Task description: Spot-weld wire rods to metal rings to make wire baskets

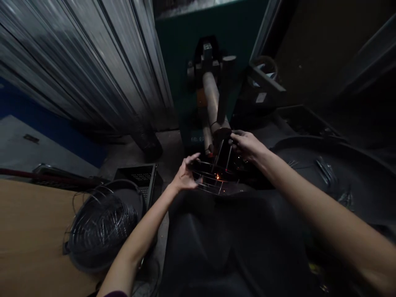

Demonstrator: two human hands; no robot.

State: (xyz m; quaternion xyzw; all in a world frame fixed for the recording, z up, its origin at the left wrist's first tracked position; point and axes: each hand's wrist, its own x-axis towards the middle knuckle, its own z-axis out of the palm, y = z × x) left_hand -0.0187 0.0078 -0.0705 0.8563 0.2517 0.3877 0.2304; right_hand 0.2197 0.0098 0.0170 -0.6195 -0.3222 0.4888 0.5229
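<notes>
A round wire frame (pixel 210 181) of thin curved metal rings lies above my dark-covered lap, below the machine's arms. My left hand (pixel 185 175) grips its left side, thumb and fingers curved about the rings. My right hand (pixel 246 145) is pinched beside the end of the thick upper metal arm (pixel 213 99). A thin metal wire (pixel 229 156) runs down from its fingertips toward the frame. The lower arm (pixel 208 134) ends in a reddish tip just above the rings. Small orange sparks (pixel 218 176) glow among the wires.
The arms come out of a green machine (pixel 176 49). At left, a black basin (pixel 89 260) holds many wire rings, next to a dark crate (pixel 136 168). At right, a wide dark tray (pixel 368 198) bears small metal wire pieces (pixel 326 171). Corrugated sheet metal (pixel 93 53) stands behind.
</notes>
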